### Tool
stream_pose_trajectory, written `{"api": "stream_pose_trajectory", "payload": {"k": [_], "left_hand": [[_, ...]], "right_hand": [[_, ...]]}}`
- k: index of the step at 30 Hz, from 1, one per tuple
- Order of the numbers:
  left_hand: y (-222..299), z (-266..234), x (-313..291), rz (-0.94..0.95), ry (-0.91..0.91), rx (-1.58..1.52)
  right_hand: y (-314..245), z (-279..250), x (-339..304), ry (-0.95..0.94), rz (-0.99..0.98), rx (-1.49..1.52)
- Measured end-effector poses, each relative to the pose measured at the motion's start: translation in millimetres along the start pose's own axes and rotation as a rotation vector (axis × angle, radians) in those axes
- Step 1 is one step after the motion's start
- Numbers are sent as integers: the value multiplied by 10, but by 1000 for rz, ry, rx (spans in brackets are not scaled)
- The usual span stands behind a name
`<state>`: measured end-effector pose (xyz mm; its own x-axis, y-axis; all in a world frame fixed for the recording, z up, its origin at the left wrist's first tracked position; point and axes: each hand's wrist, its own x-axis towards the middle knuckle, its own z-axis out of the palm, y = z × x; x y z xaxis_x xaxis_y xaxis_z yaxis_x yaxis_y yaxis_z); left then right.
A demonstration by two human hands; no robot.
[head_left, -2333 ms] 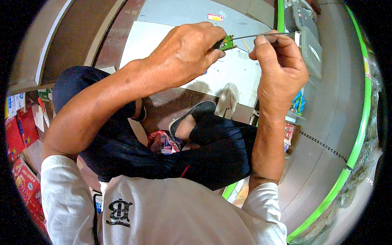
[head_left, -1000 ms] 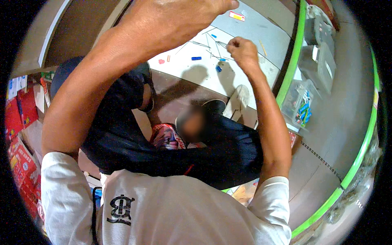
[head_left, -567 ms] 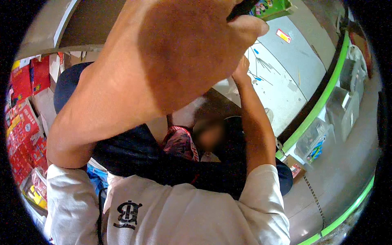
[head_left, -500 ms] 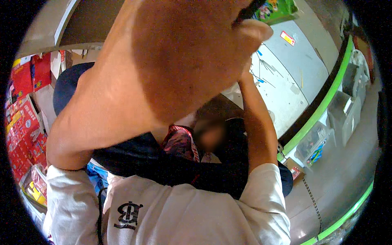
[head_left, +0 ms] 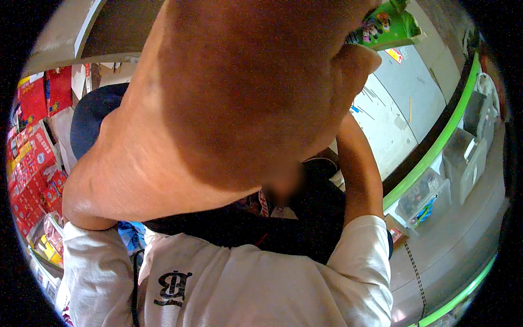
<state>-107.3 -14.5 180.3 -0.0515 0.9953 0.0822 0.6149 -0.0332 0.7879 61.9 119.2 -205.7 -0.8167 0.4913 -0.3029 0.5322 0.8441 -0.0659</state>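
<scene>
My left forearm and my left hand (head_left: 305, 71) fill the upper middle, very close to the camera. The thumb juts out to the right, against the lower edge of a green packet (head_left: 389, 27) with cartoon figures, and the hand seems closed on it; the other fingers are hidden. My right forearm (head_left: 361, 158) rises from the lower right and passes behind the left hand. That right hand is hidden, so whether it touches the packet does not show.
Beyond the right forearm, thin dark sticks (head_left: 372, 95) lie on a white surface (head_left: 381, 131) bordered by a green-edged rim (head_left: 436, 158). Clear plastic tubs (head_left: 417, 199) stand outside this rim. Red printed packages (head_left: 32, 163) are on the left. My dark-clothed legs (head_left: 310, 234) are below.
My left hand and the green packet have shifted together to the right and slightly down. The left forearm covers more of my lap. My right forearm has moved a little to the right.
</scene>
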Motion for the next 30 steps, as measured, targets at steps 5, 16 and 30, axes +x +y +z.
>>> {"api": "stream_pose_trajectory", "payload": {"k": [5, 16, 30], "left_hand": [[11, -3, -1, 5, -13, 10], [43, -6, -34, -1, -26, 13], [122, -3, 38, 24, -29, 51]], "right_hand": [[3, 118, -74, -12, 30, 60], [-6, 177, -297, -39, 196, 112], [94, -114, -646, 144, 213, 450]]}}
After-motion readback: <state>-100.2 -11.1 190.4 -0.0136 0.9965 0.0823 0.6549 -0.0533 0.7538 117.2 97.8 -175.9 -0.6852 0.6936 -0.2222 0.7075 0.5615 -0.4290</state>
